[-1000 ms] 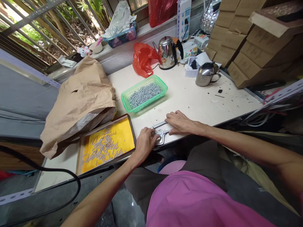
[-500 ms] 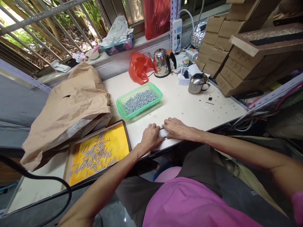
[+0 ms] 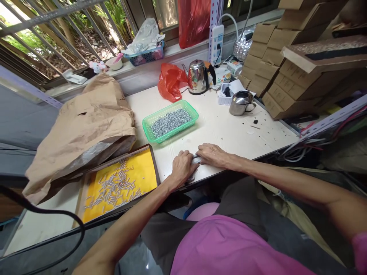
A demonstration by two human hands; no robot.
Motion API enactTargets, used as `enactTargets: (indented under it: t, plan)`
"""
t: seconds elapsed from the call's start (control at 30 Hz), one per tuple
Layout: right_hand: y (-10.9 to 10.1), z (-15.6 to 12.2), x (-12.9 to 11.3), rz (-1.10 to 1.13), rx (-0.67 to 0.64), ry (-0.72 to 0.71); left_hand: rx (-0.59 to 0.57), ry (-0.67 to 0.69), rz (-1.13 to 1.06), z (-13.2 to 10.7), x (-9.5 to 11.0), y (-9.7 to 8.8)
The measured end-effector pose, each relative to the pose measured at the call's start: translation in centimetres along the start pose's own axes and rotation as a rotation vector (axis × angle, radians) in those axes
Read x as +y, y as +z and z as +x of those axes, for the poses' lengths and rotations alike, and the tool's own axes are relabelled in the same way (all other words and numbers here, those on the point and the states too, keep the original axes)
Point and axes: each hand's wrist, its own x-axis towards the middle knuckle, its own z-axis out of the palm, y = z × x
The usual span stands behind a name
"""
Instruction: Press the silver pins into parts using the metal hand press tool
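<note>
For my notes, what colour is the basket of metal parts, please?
The basket is green, seen best in the head view.

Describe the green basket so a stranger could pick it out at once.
Start at the pale tabletop in front of the barred window. Between the red plastic bag and the left hand sits the shallow, oblong green basket. Unlike the yellow-lined tray, it has perforated sides and a dense heap of small metal pieces.

Sunlit greenery shows through the barred window.
</note>
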Motion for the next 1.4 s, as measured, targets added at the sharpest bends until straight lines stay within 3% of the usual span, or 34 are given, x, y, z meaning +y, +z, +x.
enactTargets:
  t: [0.17,0.27,0.37,0.57,0.67,0.83,0.97,1.1,1.17,1.23,1.3,1.4]
  plan:
    - [-0.6,0.4,2.6,0.172,0.021,-0.159,0.098,-0.028,-0.03,-1.4,1.0,0.8]
    - [-0.5,0.7,2.8,0.141,0.099,-0.087,0.191,0.063,-0.102,-2.6,2.8,2.2]
    - [-0.3,1.8,2.4,0.011,0.118,0.023,0.207,0.147,-0.218,-3.4,4.6,3.7]
    - [-1.3,4.7,2.1,-0.11,0.147,0.088,0.198,0.125,-0.36,-3.9,5.6,4.4]
    - [-1.9,4.9,0.0,-0.135,0.115,-0.027,0.233,0.154,-0.389,-4.1,5.4,4.5]
    - [-0.9,4.5,-6.1,-0.091,-0.045,-0.481,0.201,0.15,-0.413,-4.6,5.6,6.0]
    - [0.8,4.5,-8.6,-0.166,-0.032,-0.528,0.218,0.175,-0.388,-5.5,5.9,6.8]
    - [2.0,4.9,-8.7,-0.101,0.0,-0.544,0.256,0.357,-0.291,-7.9,5.9,6.5]
    - [2.0,5.0,-8.7,0.018,0.002,-0.552,0.287,0.415,-0.258,-9.8,5.2,6.1]
    - [1.4,5.1,-8.7,0.18,0.059,-0.51,0.344,0.369,-0.23,-11.9,3.3,5.3]
    - [0.1,5.7,-8.5,0.334,0.195,-0.419,0.406,0.197,-0.173,-13.6,-0.2,3.8]
    - [-3.2,7.8,-7.2,0.436,0.469,-0.269,0.427,-0.231,-0.045,-15.1,-7.3,0.6]
